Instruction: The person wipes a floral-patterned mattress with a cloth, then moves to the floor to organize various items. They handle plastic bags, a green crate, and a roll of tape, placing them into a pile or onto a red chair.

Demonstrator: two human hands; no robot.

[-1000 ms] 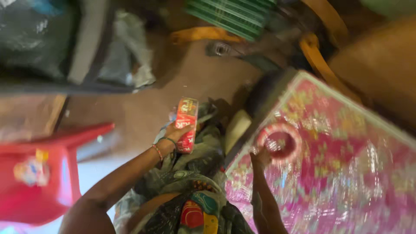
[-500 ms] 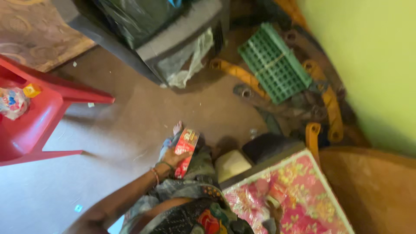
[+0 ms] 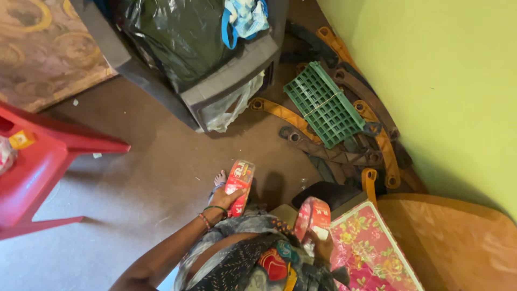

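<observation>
My left hand [image 3: 226, 200] grips a long red and white packet [image 3: 239, 185], held out over the brown floor in front of my patterned clothing. A thin bangle and thread sit on that wrist. My right hand [image 3: 322, 245] holds a pink ring-shaped roll [image 3: 311, 216] upright, just left of the table with the pink flowered cover [image 3: 371, 250]. One foot in a sandal [image 3: 218, 180] shows beside the packet.
A red plastic stool [image 3: 40, 161] stands at the left. Ahead, a dark grey chair [image 3: 226, 75] holds a black bag and blue cloth. A green crate [image 3: 322, 104] and yellow-brown plastic parts lean against the green wall. A wooden surface [image 3: 458, 242] lies at the right.
The view has swung up and back, showing more floor and wall. My right hand has lifted the pink roll off the flowered table cover. My left hand keeps the packet.
</observation>
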